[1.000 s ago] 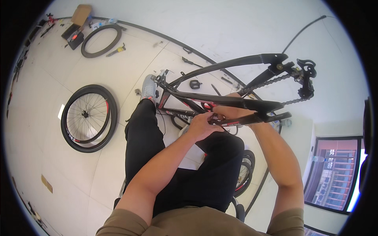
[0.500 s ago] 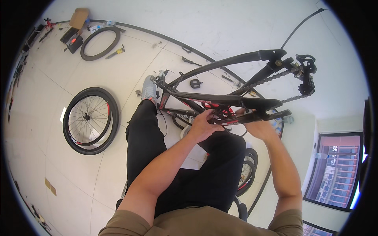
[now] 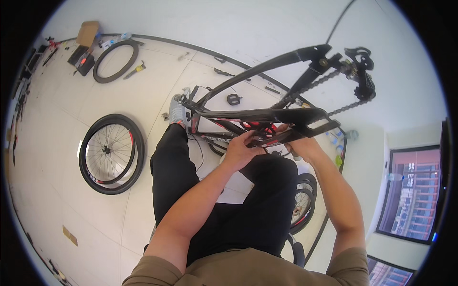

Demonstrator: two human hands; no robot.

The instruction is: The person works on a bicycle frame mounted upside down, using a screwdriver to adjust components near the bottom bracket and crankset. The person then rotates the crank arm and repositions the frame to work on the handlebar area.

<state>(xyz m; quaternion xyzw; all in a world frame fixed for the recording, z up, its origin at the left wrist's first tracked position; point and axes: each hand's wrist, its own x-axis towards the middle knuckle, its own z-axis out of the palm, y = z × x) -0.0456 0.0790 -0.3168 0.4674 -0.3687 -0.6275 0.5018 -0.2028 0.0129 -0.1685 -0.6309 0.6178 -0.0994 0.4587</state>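
A black bicycle frame (image 3: 291, 114) with red accents lies across my lap, its rear end up at the right. My left hand (image 3: 241, 150) is closed on the lower tube by the red chainring (image 3: 267, 129), thumb beneath and fingers over the top. My right hand (image 3: 305, 148) is curled at the same tube further right, fingers partly behind it; a small greyish piece shows at its palm, too little to name. The chain (image 3: 312, 90) runs up to the rear derailleur (image 3: 363, 88), which hangs free of both hands.
A spoked wheel (image 3: 112, 153) lies on the tiled floor at left. A loose tyre (image 3: 116, 61), a yellow-handled tool (image 3: 135, 69) and an open cardboard box (image 3: 88, 33) are farther back. A pedal (image 3: 234, 99) lies beyond the frame; more wheels (image 3: 305, 202) are by my right knee.
The bicycle frame's rear end has shifted a little left and up in view. My right hand has moved slightly left, and a greyish piece now shows at its palm. My left hand keeps its hold.
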